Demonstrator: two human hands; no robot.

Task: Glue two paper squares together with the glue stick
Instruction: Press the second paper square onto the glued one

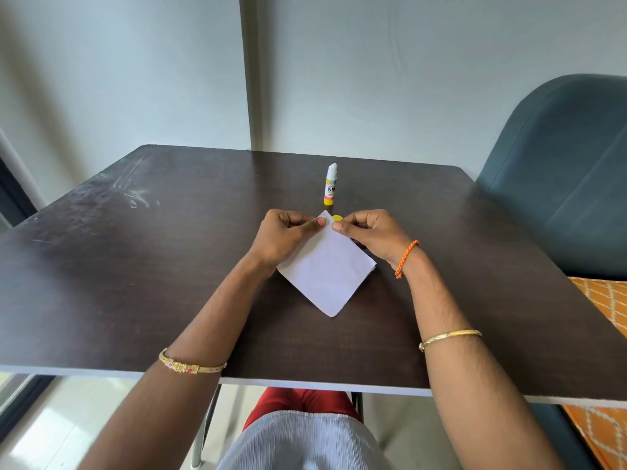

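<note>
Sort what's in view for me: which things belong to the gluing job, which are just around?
Job: paper squares, pinched at the far corner by left hand and right hand; uncapped glue stick standing upright; yellow cap.

Around: table; blue chair; orange patterned cloth.

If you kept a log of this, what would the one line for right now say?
left hand: pinching paper squares top corner | right hand: pinching same corner | glue stick: upright, uncapped, untouched | yellow cap: on table
</note>
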